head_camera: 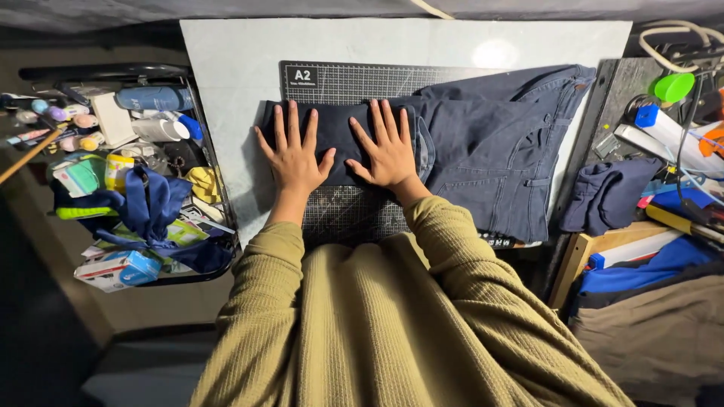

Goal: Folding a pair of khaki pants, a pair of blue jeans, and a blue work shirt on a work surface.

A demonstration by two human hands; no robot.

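Observation:
A pair of dark navy trousers [498, 143] lies across a black gridded cutting mat [347, 81] on a pale tabletop [226, 68]. The legs are folded over to the left into a narrow band. My left hand [292, 151] lies flat on that folded band, fingers spread. My right hand [386, 147] presses flat beside it, just left of the waist part. Both palms rest on the cloth and neither grips it. My olive ribbed sleeves fill the lower middle of the view.
A black cart tray [128, 173] at the left is crowded with bottles, boxes, a blue strap and small items. At the right lie a folded navy cloth [607, 192], cables, a green round object [673, 87], a wooden frame and piled fabric.

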